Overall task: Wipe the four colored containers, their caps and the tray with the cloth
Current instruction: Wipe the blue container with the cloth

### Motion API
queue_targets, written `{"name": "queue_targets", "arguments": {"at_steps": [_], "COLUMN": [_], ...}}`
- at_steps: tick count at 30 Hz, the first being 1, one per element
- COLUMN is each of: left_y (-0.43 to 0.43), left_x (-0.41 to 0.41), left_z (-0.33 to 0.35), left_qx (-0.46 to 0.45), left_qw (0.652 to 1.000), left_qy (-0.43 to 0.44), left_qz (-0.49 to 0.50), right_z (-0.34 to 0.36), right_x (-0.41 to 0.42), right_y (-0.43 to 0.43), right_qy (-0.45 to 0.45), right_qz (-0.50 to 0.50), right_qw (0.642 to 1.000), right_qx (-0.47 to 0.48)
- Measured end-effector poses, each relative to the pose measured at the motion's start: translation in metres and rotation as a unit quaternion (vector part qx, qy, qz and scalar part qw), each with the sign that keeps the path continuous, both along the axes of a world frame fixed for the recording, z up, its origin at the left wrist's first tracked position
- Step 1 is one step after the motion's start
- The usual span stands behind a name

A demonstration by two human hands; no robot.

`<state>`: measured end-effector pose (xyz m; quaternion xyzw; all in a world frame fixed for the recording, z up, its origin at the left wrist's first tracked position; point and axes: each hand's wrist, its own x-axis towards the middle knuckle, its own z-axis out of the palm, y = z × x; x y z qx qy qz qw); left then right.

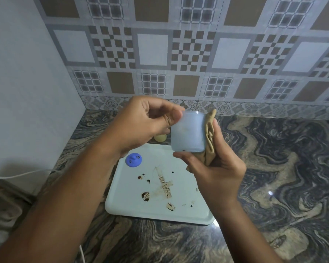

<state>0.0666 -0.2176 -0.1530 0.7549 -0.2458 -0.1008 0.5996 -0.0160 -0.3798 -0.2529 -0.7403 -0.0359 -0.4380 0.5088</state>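
Observation:
I hold a pale blue container (188,133) in the air above the far end of the white tray (133,207). My left hand (141,122) pinches its upper left edge, fingers curled. My right hand (217,173) grips a tan cloth (210,133) and presses it against the container's right side and base, thumb under the bottom. On the tray's far left corner lies a blue cap (133,160). Brown stains and smears (164,185) mark the tray's middle. A yellow container (160,138) peeks out behind my left hand, mostly hidden.
The tray lies on a dark marbled counter (283,177) that meets a patterned tiled wall (179,54) at the back. A plain wall (27,92) closes the left side, and a white cable (23,174) runs along its foot.

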Motion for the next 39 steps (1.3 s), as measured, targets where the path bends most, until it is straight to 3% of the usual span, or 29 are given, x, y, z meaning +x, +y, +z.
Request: {"name": "queue_targets", "arguments": {"at_steps": [4,9,11,15,22,32,35,39], "left_y": [0.001,-0.013,-0.012,-0.004,-0.007,-0.004,-0.004,-0.003], "left_x": [0.005,0.001,0.0,0.007,0.009,0.008,0.007,0.003], "left_z": [-0.003,0.002,0.003,-0.001,0.0,-0.003,-0.002,0.003], "left_qx": [-0.015,0.051,0.045,0.03,-0.023,-0.042,-0.047,-0.037], "left_qw": [0.999,0.993,0.996,0.999,0.998,0.993,0.994,0.996], "left_qy": [0.033,-0.091,-0.073,0.015,0.045,0.108,0.092,0.07], "left_qz": [0.008,0.054,0.038,0.007,0.042,0.034,0.022,0.031], "right_z": [0.0,0.0,0.0,0.006,0.016,0.012,0.017,0.024], "right_x": [0.003,0.004,0.004,0.003,0.001,-0.001,0.001,0.002], "right_y": [0.0,0.003,0.004,0.004,0.005,0.004,0.003,-0.002], "right_qy": [0.003,-0.057,-0.057,-0.022,-0.056,-0.161,-0.177,-0.128], "right_qz": [0.022,-0.058,-0.049,0.014,-0.041,-0.017,-0.048,-0.014], "right_qw": [0.999,0.989,0.993,0.997,0.989,0.98,0.979,0.989], "right_qx": [0.043,-0.121,-0.087,0.07,-0.131,-0.119,-0.085,0.072]}}
